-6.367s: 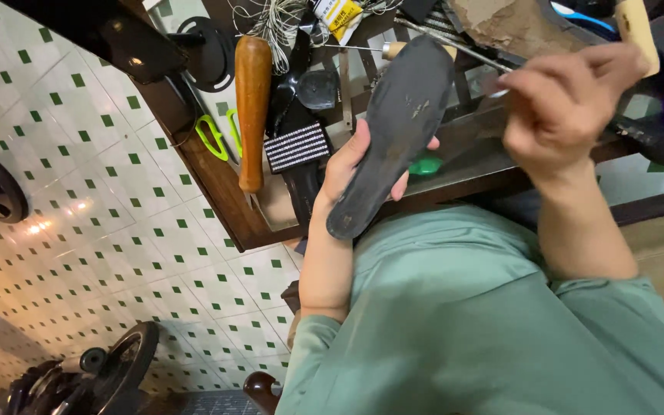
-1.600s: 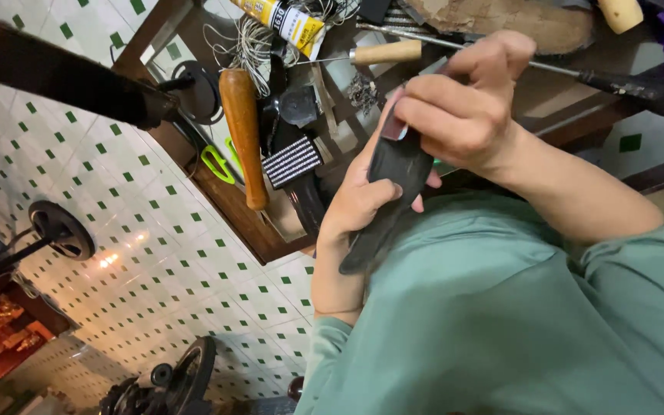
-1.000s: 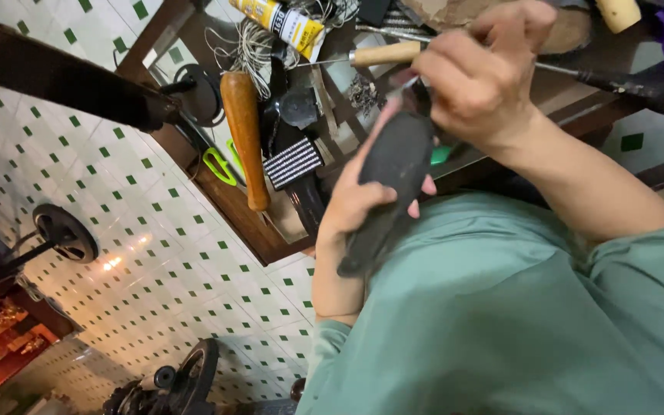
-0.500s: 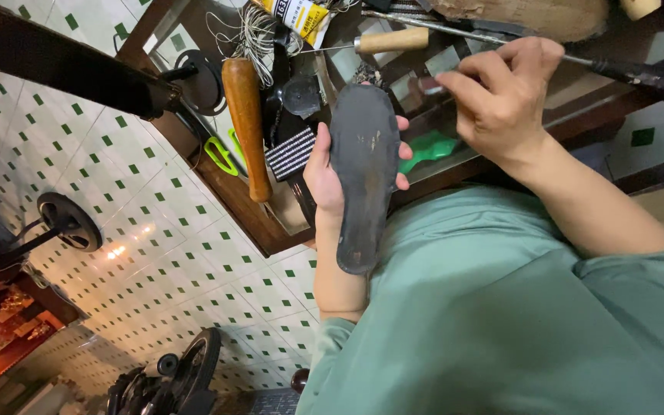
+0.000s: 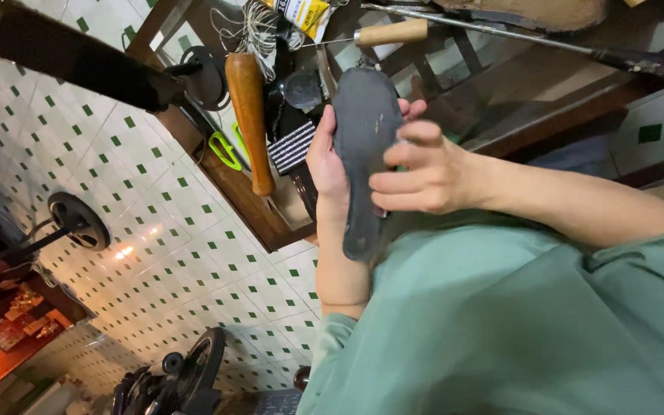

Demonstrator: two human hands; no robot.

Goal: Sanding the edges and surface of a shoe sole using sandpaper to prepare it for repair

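A dark grey shoe sole (image 5: 364,131) stands on end in front of my chest, its flat face toward me. My left hand (image 5: 326,161) grips it from behind along its left edge, fingertips showing past the right edge. My right hand (image 5: 418,170) lies across the sole's lower half, fingers curled over its face and holding it. Whether something thin is pinched in the right fingers is not visible. My green sleeves fill the lower right.
A wooden tool tray (image 5: 270,219) behind the sole holds a wooden-handled tool (image 5: 249,115), green-handled scissors (image 5: 224,150), a striped brush (image 5: 292,146), twine (image 5: 259,27) and an awl (image 5: 390,32). Green-dotted white floor tiles (image 5: 117,200) lie left, with machine wheels (image 5: 78,220) on them.
My right hand has come down from above the tray and now lies on the sole's face. The sole has turned more upright in my left hand.
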